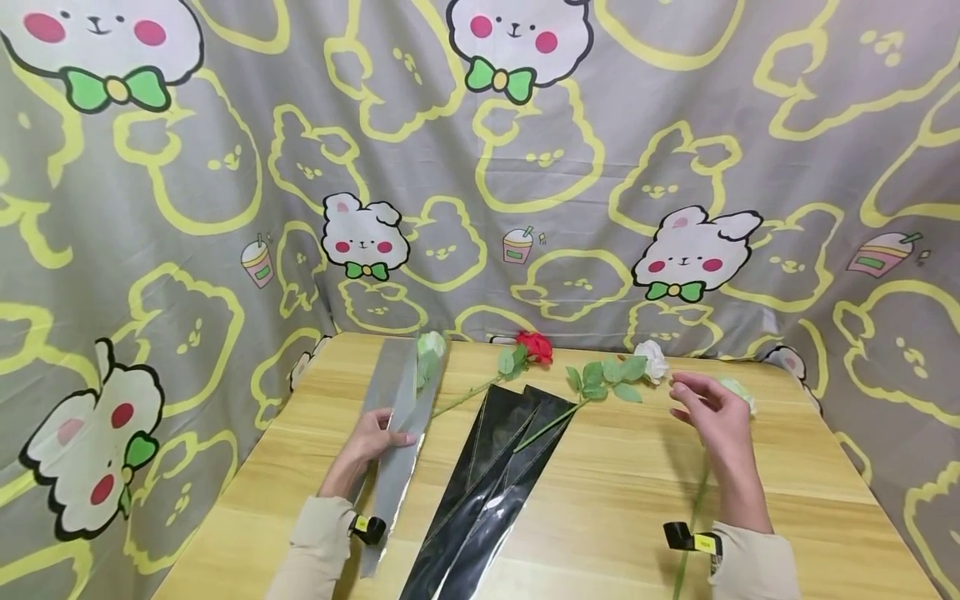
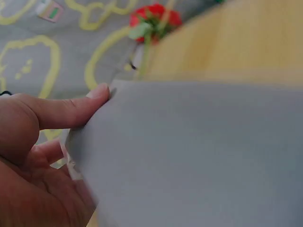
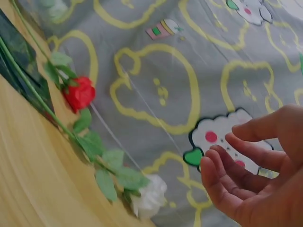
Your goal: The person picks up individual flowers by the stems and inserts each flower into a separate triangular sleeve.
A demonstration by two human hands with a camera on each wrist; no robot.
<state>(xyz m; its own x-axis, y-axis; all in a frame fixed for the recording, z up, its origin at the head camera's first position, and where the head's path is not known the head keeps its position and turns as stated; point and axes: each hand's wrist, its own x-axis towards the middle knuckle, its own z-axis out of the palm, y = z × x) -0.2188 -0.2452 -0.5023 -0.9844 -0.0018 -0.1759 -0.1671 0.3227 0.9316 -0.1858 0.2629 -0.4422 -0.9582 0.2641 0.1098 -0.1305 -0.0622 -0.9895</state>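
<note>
My left hand (image 1: pixel 370 439) grips a long grey wrapping sleeve (image 1: pixel 397 479), thumb on its front face and fingers behind. At the sleeve's upper end shows a pale whitish-green rose (image 1: pixel 431 343), partly behind clear film. In the left wrist view, the thumb (image 2: pixel 75 111) presses the grey sheet (image 2: pixel 189 142). My right hand (image 1: pixel 722 417) hovers over the table's right side with loosely curved fingers and holds nothing. Behind it lies another pale rose (image 1: pixel 741 393), its stem partly hidden by the hand and wrist. A white rose (image 1: pixel 651 362) lies just left of that hand.
A red rose (image 1: pixel 535 348) lies at the back middle of the wooden table (image 1: pixel 600 517). Black wrapping sleeves (image 1: pixel 487 492) lie across the centre, with the white rose's stem over them. A patterned grey curtain (image 1: pixel 570 167) hangs behind and at both sides.
</note>
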